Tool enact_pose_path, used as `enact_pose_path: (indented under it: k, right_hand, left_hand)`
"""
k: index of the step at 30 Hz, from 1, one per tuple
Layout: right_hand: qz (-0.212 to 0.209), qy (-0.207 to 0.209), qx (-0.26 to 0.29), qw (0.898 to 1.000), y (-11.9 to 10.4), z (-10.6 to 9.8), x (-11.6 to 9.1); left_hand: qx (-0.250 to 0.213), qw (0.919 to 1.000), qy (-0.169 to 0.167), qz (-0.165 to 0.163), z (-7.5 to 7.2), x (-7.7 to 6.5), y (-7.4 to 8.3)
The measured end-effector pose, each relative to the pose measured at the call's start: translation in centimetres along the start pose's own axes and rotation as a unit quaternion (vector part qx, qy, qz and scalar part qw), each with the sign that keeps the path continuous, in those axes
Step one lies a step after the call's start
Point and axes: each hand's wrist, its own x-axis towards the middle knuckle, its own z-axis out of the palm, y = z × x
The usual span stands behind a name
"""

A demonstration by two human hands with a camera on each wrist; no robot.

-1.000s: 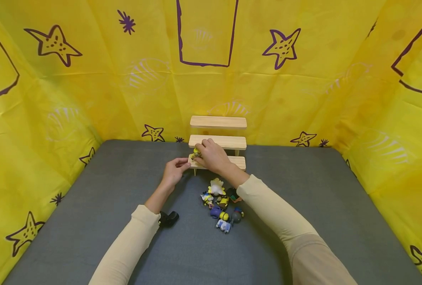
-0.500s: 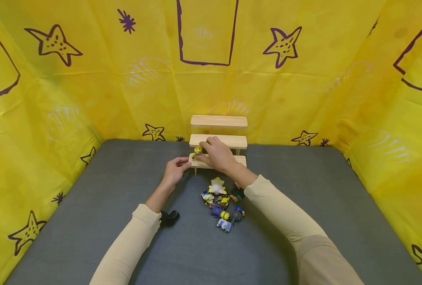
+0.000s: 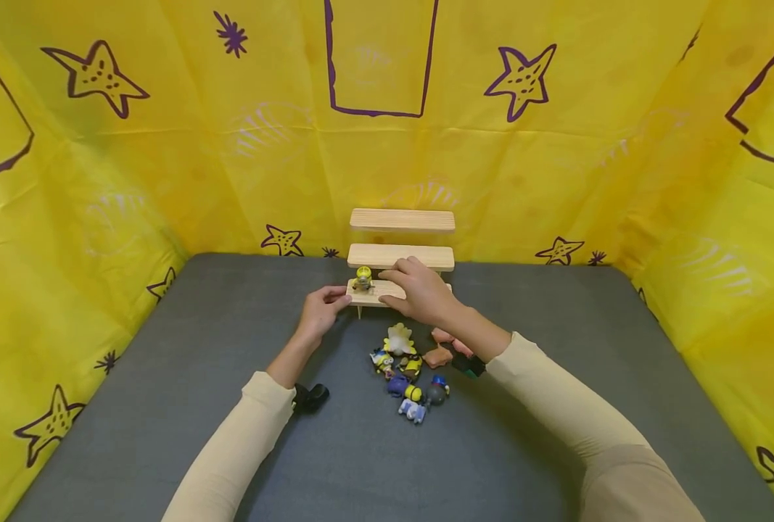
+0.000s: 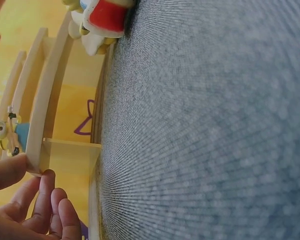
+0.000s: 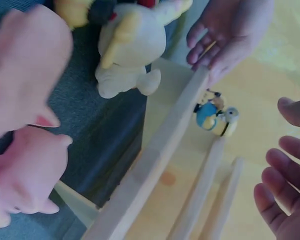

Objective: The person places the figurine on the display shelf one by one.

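A small yellow toy figure [image 3: 363, 279] with goggles, a Minion, stands upright near the left end of the lowest step of a three-tier wooden display shelf [image 3: 400, 256]. At that step's left corner my left hand [image 3: 320, 313] pinches the board, thumb on top and fingertips beneath; the left wrist view shows this grip on the shelf [image 4: 52, 85]. My right hand [image 3: 424, 293] is just right of the figure, over the same step. In the right wrist view the right hand's fingers [image 5: 275, 200] are spread and hold nothing, apart from the Minion [image 5: 212, 115].
In front of the shelf lies a cluster of several toy figures, including a white one [image 3: 399, 339], a purple one [image 3: 397, 386] and pink ones [image 3: 437, 355]. A black object [image 3: 311, 398] lies beside the left wrist. Yellow printed cloth [image 3: 387, 159] hangs behind the grey table surface [image 3: 556, 348].
My right hand has let go of the Minion and moved right, uncovering it on the lowest step. The left hand stays on the shelf's corner. More pink figures show beneath the right forearm.
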Motion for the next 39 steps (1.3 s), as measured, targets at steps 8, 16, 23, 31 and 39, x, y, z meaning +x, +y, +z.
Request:
enact_pose_path:
  k: [8, 16, 23, 31, 39]
  right_hand:
    - [-0.004, 0.003, 0.032, 0.999, -0.8, -1.2, -1.9]
    - [-0.018, -0.019, 0.054, 0.998, -1.0, -2.8, -4.2]
    - [-0.046, -0.047, 0.054, 0.996, -1.1, -3.3, -6.4]
    - [-0.06, -0.084, 0.069, 0.992, -1.1, -3.0, -8.8]
    - [-0.084, -0.102, 0.08, 0.988, -1.1, -2.1, -10.7]
  left_hand:
    - [0.003, 1.0, 0.004, -0.003, -0.1, -0.1, 0.2]
    - [0.005, 0.9999, 0.005, -0.009, 0.1, -0.1, 0.2]
    - [0.003, 1.0, 0.005, -0.005, 0.1, 0.0, 0.2]
    - [-0.001, 1.0, 0.002, -0.006, -0.1, -0.2, 0.3]
    - [0.001, 1.0, -0.001, -0.008, 0.0, -0.2, 0.3]
